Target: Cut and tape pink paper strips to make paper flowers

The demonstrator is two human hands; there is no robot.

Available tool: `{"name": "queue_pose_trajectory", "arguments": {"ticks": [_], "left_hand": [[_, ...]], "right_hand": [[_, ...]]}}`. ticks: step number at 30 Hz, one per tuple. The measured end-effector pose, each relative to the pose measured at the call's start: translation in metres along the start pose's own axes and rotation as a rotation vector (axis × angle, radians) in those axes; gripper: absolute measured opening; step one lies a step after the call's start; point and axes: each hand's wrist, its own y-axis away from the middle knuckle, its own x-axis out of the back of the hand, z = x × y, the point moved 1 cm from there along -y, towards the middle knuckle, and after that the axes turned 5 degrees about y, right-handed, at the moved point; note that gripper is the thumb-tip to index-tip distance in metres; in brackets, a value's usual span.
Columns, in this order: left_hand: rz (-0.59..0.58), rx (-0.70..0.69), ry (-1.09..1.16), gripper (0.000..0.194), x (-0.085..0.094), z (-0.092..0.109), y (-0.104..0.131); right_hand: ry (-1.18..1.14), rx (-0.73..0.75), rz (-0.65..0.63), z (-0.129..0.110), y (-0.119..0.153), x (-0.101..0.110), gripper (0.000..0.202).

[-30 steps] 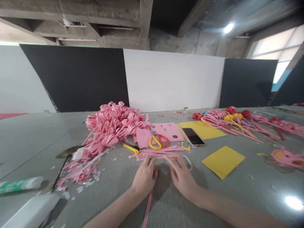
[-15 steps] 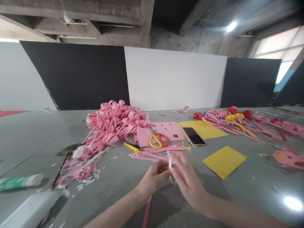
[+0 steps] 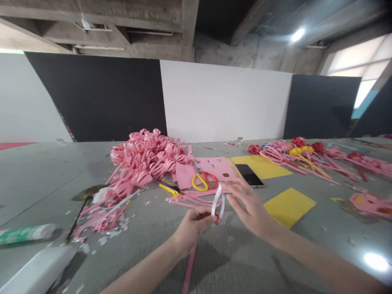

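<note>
My left hand (image 3: 196, 224) pinches a curled white strip (image 3: 216, 200) between thumb and fingers, with the strip's loop standing upward. Just to the right, my right hand (image 3: 246, 202) is spread, its fingertips close to the top of the loop; nothing shows in its grasp. A long pink strip (image 3: 190, 265) runs down below my left hand to the bottom edge. Beyond the hands lie scissors (image 3: 200, 181) with yellow and red handles, on a pink sheet (image 3: 222, 167), and several pink strips (image 3: 190, 198).
A heap of pink paper loops (image 3: 147, 157) stands at back left, near a yellow cutter (image 3: 168, 188). At left are a glue tube (image 3: 27, 233) and white box (image 3: 43, 269). A phone (image 3: 249, 175), yellow sheet (image 3: 290, 207) and paper flowers (image 3: 301, 150) lie right.
My right hand has moved away to the right and its fingers have come off the white strip. The strip's loop now shows more widely open in my left hand.
</note>
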Motion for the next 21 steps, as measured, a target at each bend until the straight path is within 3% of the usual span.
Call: {"name": "queue_pose_trajectory", "arguments": {"ticks": [3,9,21], "left_hand": [[0.007,-0.016,0.007,0.015,0.001,0.003,-0.001],[-0.032,-0.053,0.076,0.01,0.0,0.008,-0.001],[-0.043,0.04,0.077,0.014,0.002,0.001,-0.001]], "right_hand": [[0.024,-0.009,0.016,0.015,-0.007,0.006,0.027],[0.063,0.02,-0.072,0.028,-0.007,0.002,0.026],[-0.021,0.064,-0.138,0.019,-0.008,0.006,0.036]]}}
